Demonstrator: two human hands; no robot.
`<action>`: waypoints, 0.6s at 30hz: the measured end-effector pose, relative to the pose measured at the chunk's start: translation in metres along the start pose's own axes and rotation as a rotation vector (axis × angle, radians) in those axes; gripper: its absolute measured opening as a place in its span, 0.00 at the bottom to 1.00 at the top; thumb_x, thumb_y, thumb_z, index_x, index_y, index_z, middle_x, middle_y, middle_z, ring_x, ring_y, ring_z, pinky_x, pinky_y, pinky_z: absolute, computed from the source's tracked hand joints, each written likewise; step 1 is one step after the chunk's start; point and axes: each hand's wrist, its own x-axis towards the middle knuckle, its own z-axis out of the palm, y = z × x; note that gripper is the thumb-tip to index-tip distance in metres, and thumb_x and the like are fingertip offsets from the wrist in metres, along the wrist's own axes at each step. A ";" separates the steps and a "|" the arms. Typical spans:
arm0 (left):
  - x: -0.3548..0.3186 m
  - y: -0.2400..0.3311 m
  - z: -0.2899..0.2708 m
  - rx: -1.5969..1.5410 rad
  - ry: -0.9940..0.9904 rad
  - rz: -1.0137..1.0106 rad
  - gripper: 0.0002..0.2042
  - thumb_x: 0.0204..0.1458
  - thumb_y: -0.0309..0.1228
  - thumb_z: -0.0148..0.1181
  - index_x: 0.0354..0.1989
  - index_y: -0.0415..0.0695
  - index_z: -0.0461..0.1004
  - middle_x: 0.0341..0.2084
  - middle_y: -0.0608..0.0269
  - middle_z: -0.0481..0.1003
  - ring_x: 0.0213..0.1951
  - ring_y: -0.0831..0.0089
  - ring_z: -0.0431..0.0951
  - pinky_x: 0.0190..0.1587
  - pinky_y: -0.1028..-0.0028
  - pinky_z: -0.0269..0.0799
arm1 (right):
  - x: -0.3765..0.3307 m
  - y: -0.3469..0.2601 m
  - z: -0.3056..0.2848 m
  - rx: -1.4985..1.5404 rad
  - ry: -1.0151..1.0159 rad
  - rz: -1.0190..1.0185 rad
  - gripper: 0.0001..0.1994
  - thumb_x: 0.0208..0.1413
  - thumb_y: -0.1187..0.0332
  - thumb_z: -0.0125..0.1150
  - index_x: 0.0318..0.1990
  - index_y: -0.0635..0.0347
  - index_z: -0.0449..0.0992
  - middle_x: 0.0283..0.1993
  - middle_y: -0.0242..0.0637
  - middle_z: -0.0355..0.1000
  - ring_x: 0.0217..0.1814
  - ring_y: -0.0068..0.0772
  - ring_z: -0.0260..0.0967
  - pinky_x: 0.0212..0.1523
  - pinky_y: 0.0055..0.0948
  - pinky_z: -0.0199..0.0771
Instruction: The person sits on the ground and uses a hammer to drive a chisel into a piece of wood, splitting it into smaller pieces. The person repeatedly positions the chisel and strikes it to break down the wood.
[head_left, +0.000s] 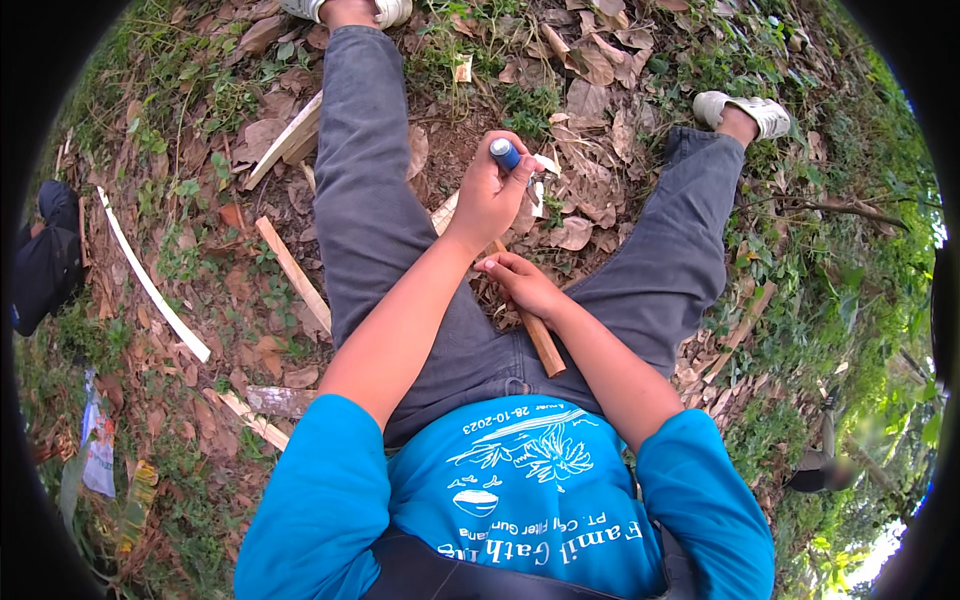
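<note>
The person sits on leaf-strewn ground with legs spread, grey trousers [380,200] and a blue T-shirt [520,490] filling the lower middle of the view. The left hand [490,190] is raised between the knees, fingers curled tight around a blue-handled tool [505,153], its round blue end poking out above the fist; the working end is hidden, so I cannot tell what kind of tool it is. Just below, the right hand [522,283] closes over a brown wooden stick [540,340], which lies slanted across the right thigh, its lower end pointing toward the waist. The two hands are near each other, almost touching.

Around the legs lie dry brown leaves [590,70] and several pale split strips of wood [295,272], one long thin strip [150,285] off to the left. Light-coloured sandals [745,110] show at the top.
</note>
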 end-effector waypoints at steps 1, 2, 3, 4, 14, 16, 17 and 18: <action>-0.003 -0.001 0.006 -0.029 -0.022 -0.050 0.09 0.67 0.28 0.55 0.49 0.44 0.62 0.38 0.65 0.71 0.44 0.74 0.80 0.48 0.73 0.75 | 0.001 0.002 0.000 0.013 -0.004 -0.012 0.16 0.71 0.54 0.50 0.55 0.51 0.76 0.28 0.20 0.62 0.25 0.13 0.58 0.26 0.19 0.60; -0.005 -0.001 0.010 -0.057 -0.044 -0.101 0.09 0.67 0.28 0.54 0.51 0.44 0.62 0.40 0.65 0.70 0.46 0.72 0.81 0.50 0.71 0.75 | 0.005 0.005 0.000 0.027 -0.008 -0.024 0.16 0.71 0.54 0.50 0.54 0.52 0.76 0.27 0.20 0.62 0.23 0.13 0.57 0.24 0.20 0.59; -0.006 -0.002 0.015 -0.085 -0.091 -0.129 0.10 0.67 0.28 0.55 0.51 0.45 0.62 0.40 0.65 0.70 0.46 0.71 0.81 0.49 0.71 0.75 | 0.006 0.008 -0.001 0.042 -0.006 -0.037 0.15 0.72 0.55 0.50 0.54 0.53 0.76 0.26 0.21 0.63 0.21 0.13 0.57 0.23 0.20 0.58; -0.005 -0.002 0.015 -0.075 -0.074 -0.104 0.09 0.67 0.28 0.54 0.51 0.45 0.62 0.40 0.65 0.70 0.46 0.70 0.81 0.50 0.71 0.75 | 0.008 0.011 -0.002 0.044 -0.013 -0.057 0.15 0.72 0.55 0.50 0.54 0.53 0.76 0.26 0.20 0.63 0.21 0.13 0.56 0.23 0.20 0.57; 0.009 0.031 -0.025 -0.059 0.068 0.140 0.05 0.67 0.24 0.51 0.48 0.44 0.64 0.41 0.62 0.72 0.46 0.70 0.79 0.54 0.69 0.74 | 0.003 0.003 -0.005 -0.055 0.000 -0.059 0.18 0.69 0.49 0.53 0.54 0.50 0.76 0.30 0.21 0.64 0.28 0.15 0.60 0.29 0.19 0.63; 0.007 0.030 -0.020 -0.092 0.033 0.124 0.06 0.67 0.22 0.51 0.47 0.44 0.64 0.41 0.62 0.71 0.46 0.71 0.78 0.55 0.69 0.74 | 0.005 0.004 -0.005 -0.048 -0.004 -0.058 0.18 0.69 0.49 0.53 0.54 0.49 0.76 0.28 0.21 0.64 0.27 0.14 0.60 0.28 0.19 0.63; 0.005 0.030 -0.018 -0.066 0.020 0.111 0.06 0.66 0.21 0.51 0.47 0.44 0.64 0.41 0.62 0.71 0.47 0.71 0.78 0.55 0.70 0.73 | 0.006 0.005 -0.005 -0.045 -0.005 -0.057 0.18 0.69 0.48 0.53 0.54 0.49 0.76 0.27 0.21 0.63 0.26 0.14 0.60 0.28 0.19 0.62; 0.004 0.029 -0.014 -0.043 0.007 0.098 0.06 0.66 0.21 0.51 0.47 0.43 0.64 0.41 0.62 0.71 0.47 0.72 0.78 0.55 0.70 0.73 | 0.007 0.006 -0.005 -0.044 -0.005 -0.061 0.18 0.69 0.48 0.53 0.53 0.49 0.76 0.27 0.21 0.63 0.26 0.14 0.59 0.28 0.19 0.62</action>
